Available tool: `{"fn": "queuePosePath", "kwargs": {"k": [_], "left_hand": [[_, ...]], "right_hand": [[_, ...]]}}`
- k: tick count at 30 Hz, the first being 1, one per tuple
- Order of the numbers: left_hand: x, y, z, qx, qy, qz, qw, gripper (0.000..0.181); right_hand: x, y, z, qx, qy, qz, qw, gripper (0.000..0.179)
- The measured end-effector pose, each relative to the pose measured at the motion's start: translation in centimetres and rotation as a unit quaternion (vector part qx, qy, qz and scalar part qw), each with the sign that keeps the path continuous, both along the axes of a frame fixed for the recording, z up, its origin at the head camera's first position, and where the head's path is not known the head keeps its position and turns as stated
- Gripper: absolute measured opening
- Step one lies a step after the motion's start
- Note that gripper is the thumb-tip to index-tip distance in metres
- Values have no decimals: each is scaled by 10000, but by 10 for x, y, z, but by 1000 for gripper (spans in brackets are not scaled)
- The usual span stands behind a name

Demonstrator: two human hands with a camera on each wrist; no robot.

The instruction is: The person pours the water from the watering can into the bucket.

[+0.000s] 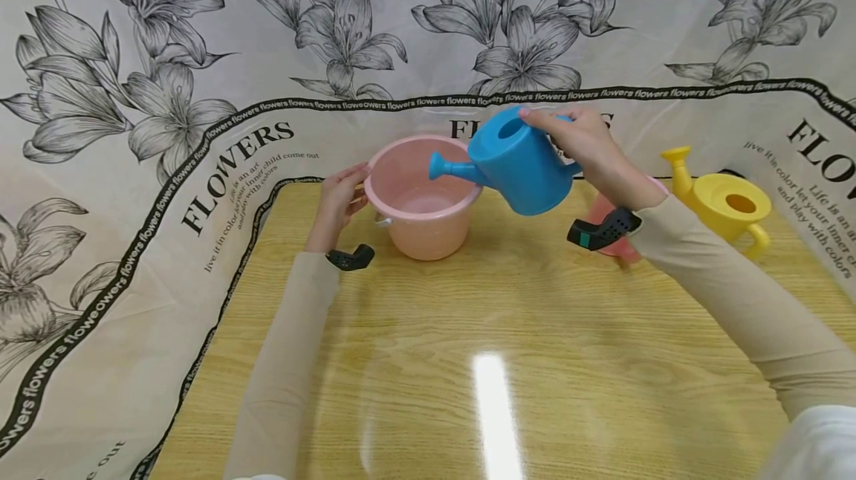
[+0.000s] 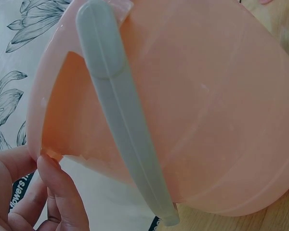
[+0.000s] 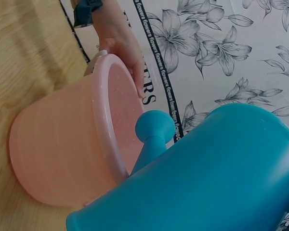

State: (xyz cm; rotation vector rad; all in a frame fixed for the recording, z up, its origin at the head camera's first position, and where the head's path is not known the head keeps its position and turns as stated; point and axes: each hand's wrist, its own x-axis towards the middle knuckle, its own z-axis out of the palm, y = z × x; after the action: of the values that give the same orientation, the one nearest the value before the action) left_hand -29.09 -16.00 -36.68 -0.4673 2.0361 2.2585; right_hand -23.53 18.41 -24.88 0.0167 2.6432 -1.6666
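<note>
A pink bucket (image 1: 428,235) stands on the table near its back edge. At its left side, my left hand (image 1: 338,199) pinches the rim between thumb and fingers; the left wrist view shows the thumb at the rim's edge, beside the pale grey handle (image 2: 120,110) hanging down the bucket's side. My right hand (image 1: 583,140) grips a blue watering can (image 1: 528,172) by its handle, up off the table. The can tips to the left, and its spout (image 1: 455,169) reaches over the bucket's opening. No water shows leaving the spout.
To the right, a yellow watering can (image 1: 725,205) stands on the table (image 1: 374,361). A pink object (image 1: 602,212) sits partly hidden behind my right wrist. White cloth (image 1: 374,116) printed with flowers rises behind the table and along its sides.
</note>
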Motion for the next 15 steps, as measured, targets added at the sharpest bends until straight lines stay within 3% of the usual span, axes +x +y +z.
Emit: {"fn": "queuePosePath", "kwargs": {"k": [15], "left_hand": [[0, -1, 0, -42, -2, -32, 10000, 33]], "right_hand": [[-2, -3, 4, 73, -101, 6, 9999, 57]]}}
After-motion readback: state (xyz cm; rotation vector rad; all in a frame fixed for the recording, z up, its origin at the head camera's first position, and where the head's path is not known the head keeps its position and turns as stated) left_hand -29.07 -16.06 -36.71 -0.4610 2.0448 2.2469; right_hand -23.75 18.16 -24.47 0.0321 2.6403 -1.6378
